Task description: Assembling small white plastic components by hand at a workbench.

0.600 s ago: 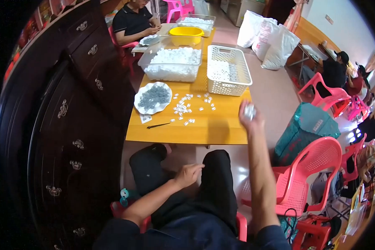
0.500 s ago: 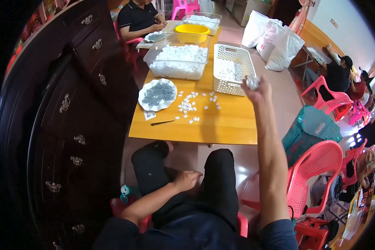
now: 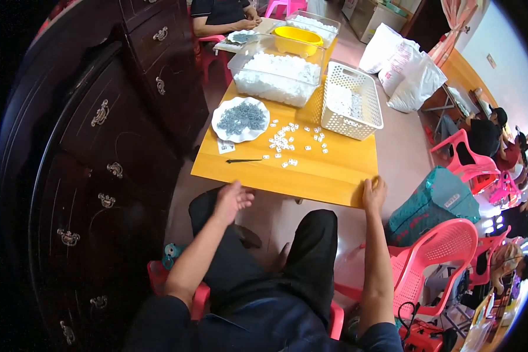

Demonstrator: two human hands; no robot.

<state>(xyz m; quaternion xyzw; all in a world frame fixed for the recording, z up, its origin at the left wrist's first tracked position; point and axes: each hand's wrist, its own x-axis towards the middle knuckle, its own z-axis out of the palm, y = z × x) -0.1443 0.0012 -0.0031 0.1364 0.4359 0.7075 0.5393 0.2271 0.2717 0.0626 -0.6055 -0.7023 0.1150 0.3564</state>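
Head view: left hand [image 3: 232,202] spread, empty; right hand [image 3: 375,193] curled at yellow wooden tabletop [image 3: 328,183], contents unclear. White perforated basket [image 3: 347,125] part-filled, small white pieces [image 3: 280,142] loose; likely midway.

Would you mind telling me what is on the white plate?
Small grey pieces are heaped over the middle of the plate, leaving its wavy rim bare. The lower pieces and the plate's surface directly beneath the heap are covered and cannot be seen.

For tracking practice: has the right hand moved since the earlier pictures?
Yes: the right hand moved away from the white basket to the near right corner of the table.
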